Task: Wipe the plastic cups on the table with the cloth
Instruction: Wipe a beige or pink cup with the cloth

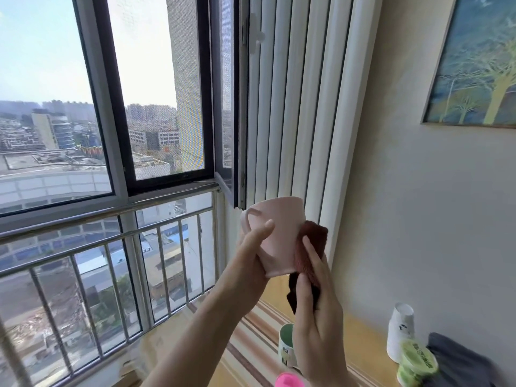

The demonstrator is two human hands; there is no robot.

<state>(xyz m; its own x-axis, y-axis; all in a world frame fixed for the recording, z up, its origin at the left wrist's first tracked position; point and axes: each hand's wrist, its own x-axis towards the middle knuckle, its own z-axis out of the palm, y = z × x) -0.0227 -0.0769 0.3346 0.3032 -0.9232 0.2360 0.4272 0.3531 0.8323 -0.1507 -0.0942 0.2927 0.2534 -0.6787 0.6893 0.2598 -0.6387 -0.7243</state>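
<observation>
A pink handled cup [276,236] is gripped aloft in the left hand [251,247] and rubbed with the dark red cloth [310,252] pinched in the right hand [315,325], while a green-lined cup [286,344] on the table [360,339] seemingly awaits wiping.

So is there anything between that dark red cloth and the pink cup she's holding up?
Nothing visible. The right hand presses the dark red cloth against the side of the pink cup, which the left hand holds up in the air, above the table.
</observation>
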